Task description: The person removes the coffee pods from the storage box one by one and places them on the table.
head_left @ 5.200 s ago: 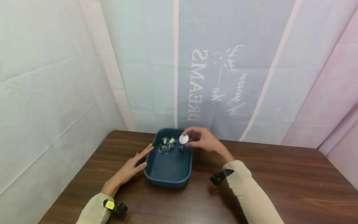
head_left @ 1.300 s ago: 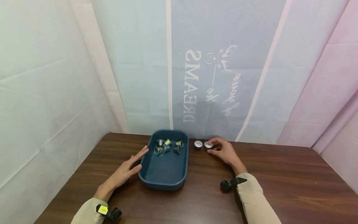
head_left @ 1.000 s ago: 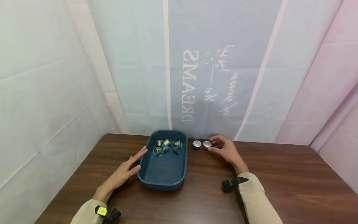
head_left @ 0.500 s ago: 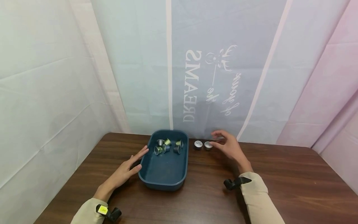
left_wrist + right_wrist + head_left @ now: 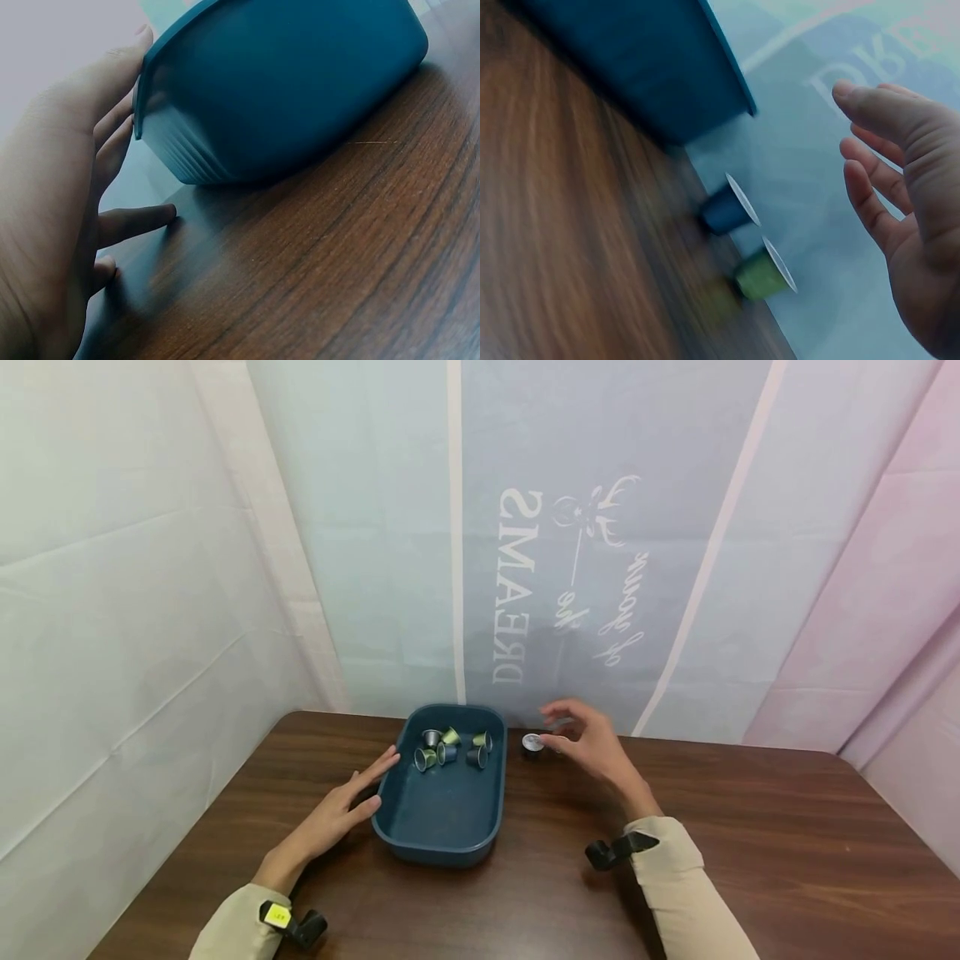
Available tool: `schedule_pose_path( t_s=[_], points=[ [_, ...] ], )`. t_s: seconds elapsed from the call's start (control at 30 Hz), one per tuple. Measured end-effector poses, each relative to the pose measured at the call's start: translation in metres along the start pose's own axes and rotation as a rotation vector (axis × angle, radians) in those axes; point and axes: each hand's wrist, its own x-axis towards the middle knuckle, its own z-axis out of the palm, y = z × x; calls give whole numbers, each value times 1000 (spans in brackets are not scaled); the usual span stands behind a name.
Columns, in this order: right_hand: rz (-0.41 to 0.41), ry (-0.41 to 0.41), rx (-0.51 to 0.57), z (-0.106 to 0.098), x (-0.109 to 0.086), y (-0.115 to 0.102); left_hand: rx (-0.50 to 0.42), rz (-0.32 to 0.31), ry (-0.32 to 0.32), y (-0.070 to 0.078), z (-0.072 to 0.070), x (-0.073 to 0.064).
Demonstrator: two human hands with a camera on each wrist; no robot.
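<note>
My left hand (image 5: 341,810) lies along the left side of a dark blue plastic bin (image 5: 450,818), straight fingers at its rim. In the left wrist view, two fingertips of that hand (image 5: 67,172) reach down to the table. Two coffee capsules stand lid-up right of the bin: a dark blue capsule (image 5: 727,210) and a green capsule (image 5: 763,275). My right hand (image 5: 588,745) hovers over them, fingers loosely bent and holding nothing. From the head view it hides the green capsule; the blue capsule's silver lid (image 5: 532,742) shows by the thumb. Several capsules (image 5: 447,753) lie inside the bin.
Everything stands on a dark wood table (image 5: 750,827). Right behind its back edge hangs a pale printed curtain (image 5: 585,568), and a white cloth (image 5: 135,610) closes off the left side.
Earlier the right hand held a white-lidded capsule over the bin. Later it pinched the right-hand capsule on the table, let go, rose, and now moves left toward the bin. The left hand stayed.
</note>
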Motion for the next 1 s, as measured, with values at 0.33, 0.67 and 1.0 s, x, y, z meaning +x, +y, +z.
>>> schedule_pose_path(
  t_s=[0.33, 0.67, 1.0],
  points=[
    [17, -102, -4, 13, 7, -8, 2, 14, -1, 1, 2, 2],
    [-102, -142, 15, 35, 19, -3, 2, 9, 3, 0, 0, 0],
    [-128, -229, -60, 57, 38, 5, 2, 18, 13, 0, 2, 0]
  ],
)
